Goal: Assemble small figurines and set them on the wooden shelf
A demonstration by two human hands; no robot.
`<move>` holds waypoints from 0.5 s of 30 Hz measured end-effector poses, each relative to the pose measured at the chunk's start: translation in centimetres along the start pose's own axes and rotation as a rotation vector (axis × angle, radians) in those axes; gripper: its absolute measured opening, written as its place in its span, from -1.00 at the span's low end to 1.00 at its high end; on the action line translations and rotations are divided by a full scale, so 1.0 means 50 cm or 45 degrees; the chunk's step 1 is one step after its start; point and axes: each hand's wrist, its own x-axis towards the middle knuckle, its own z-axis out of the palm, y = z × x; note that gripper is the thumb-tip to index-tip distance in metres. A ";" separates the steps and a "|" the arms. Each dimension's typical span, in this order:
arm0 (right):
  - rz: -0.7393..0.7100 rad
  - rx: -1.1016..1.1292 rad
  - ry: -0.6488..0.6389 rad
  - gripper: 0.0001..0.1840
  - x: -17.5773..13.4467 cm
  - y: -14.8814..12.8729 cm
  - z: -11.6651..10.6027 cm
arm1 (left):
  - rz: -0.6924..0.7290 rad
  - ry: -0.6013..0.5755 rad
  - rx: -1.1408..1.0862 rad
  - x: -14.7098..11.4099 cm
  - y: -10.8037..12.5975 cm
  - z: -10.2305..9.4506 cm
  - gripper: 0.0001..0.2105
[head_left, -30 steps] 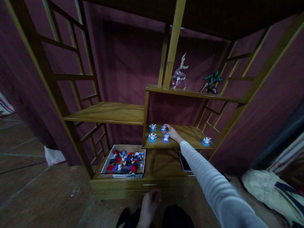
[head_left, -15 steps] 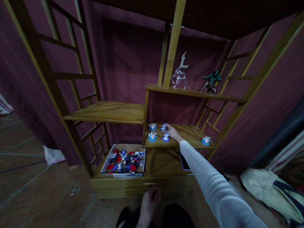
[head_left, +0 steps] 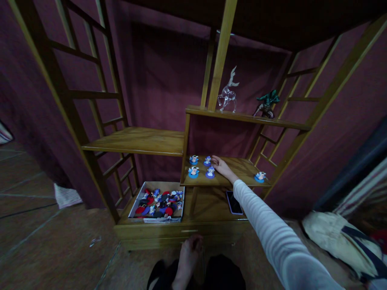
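Observation:
My right hand (head_left: 222, 167) reaches over the middle right shelf, its fingers apart and holding nothing. Just left of its fingertips stands a small purple-haired figurine (head_left: 207, 161) on a purple base, with a small gap between them. A second purple figurine (head_left: 210, 172) is in front of that one. To their left, two figurines on blue bases stand one behind the other, the rear one (head_left: 194, 160) and the front one (head_left: 194, 172). Another blue-based figurine (head_left: 260, 177) stands at the shelf's right end. Low over my lap, my left hand (head_left: 190, 251) is loosely curled, with nothing visible in it.
A shallow cardboard box (head_left: 133, 211) full of figurines sits on the lower left board. A phone (head_left: 234, 202) lies on the lower right board. Overhead, a clear deer figure (head_left: 228, 94) and a green-cloaked figure (head_left: 267, 104) occupy the upper shelf (head_left: 248, 117).
My right hand has let go of the rear purple figurine and drawn back slightly to the right. That figurine stays upright on the shelf. My left hand has barely moved.

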 end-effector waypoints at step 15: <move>-0.014 0.087 -0.277 -0.38 -0.121 -0.057 -0.025 | 0.101 -0.058 0.141 0.004 -0.003 -0.008 -0.78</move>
